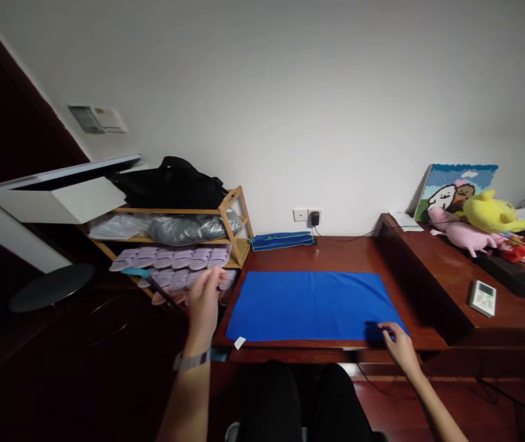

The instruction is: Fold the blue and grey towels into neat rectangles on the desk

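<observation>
Cloth beneath loosely curled right hand

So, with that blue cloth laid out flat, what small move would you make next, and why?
Perhaps lower the right hand onto the near right corner of the blue cloth: its fingertips are already by that corner, casting a shadow there, whereas the left hand is raised off to the cloth's left.

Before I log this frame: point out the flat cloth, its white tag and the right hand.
Flat cloth [311,307]: head view, middle of its upper side.
White tag [240,343]: head view, middle of its visible face.
Right hand [400,346]: head view, back of the hand.
</observation>
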